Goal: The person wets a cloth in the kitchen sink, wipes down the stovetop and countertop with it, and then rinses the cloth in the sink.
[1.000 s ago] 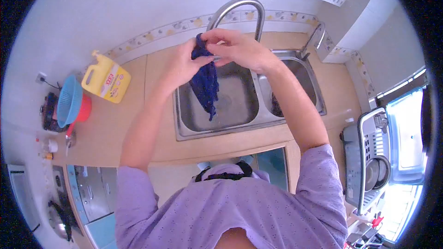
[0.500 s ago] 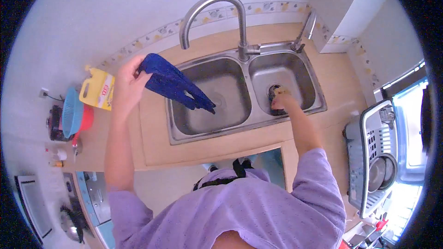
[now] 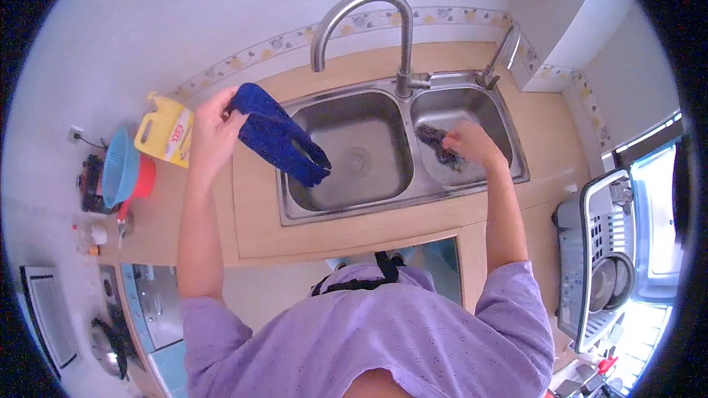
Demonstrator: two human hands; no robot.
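My left hand (image 3: pixel 219 131) is closed on the upper end of a dark blue cloth (image 3: pixel 274 137). The cloth hangs in folds over the left side of the large sink basin (image 3: pixel 372 121). Over the smaller right basin (image 3: pixel 495 114), the fingers of my right hand (image 3: pixel 476 146) pinch a dark, mottled, crumpled thing (image 3: pixel 432 135). It looks like a rag or a scrubber, blurred and partly covered by the hand. Its lower end reaches down toward the basin floor.
A tall curved tap (image 3: pixel 405 37) rises behind the sink, with a smaller tap (image 3: pixel 495 65) at the right corner. A yellow jug (image 3: pixel 166 131) and a blue colander (image 3: pixel 118 169) stand left. A dish rack (image 3: pixel 586 250) holding metal bowls is on the right.
My right hand has raised the dark crumpled thing from the drain of the right basin. The blue cloth still hangs from my left hand, its lower end shifted slightly. The view has moved a little.
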